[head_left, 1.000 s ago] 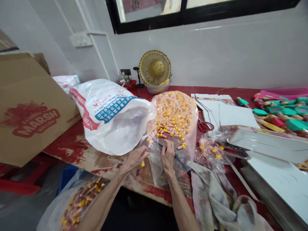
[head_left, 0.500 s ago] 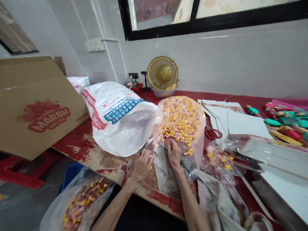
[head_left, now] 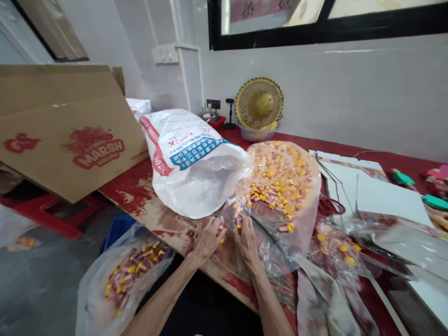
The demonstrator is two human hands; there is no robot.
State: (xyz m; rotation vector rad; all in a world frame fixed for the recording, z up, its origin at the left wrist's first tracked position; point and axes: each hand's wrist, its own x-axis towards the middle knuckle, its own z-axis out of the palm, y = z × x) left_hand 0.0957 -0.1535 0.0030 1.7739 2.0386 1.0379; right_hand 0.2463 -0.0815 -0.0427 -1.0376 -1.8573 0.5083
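Note:
My left hand (head_left: 210, 237) is curled above the worn table edge, with small pink-and-yellow pieces showing at its fingertips. Close by on the right, my right hand (head_left: 248, 235) lies at the mouth of a clear plastic bag (head_left: 301, 254). Its bent fingers close on pieces at the bag's near left side; how many is hidden. Inside that bag a heap of pink-and-yellow pieces (head_left: 290, 182) fills the far part. Left of it lies a white printed sack (head_left: 187, 154), its mouth gaping toward me. Below the table edge, a second clear bag (head_left: 91, 284) holds more such pieces.
A large cardboard box (head_left: 52, 107) stands at left above a red stool (head_left: 59, 217). A straw hat (head_left: 259, 103) leans in a basin (head_left: 257, 134) at the back. On the right are red-handled scissors (head_left: 331, 206), white card (head_left: 381, 191), crumpled plastic and a cloth (head_left: 322, 298).
My right hand has moved from inside the bag back and left, toward my left hand. My left hand remains curled over pieces. The view has turned left.

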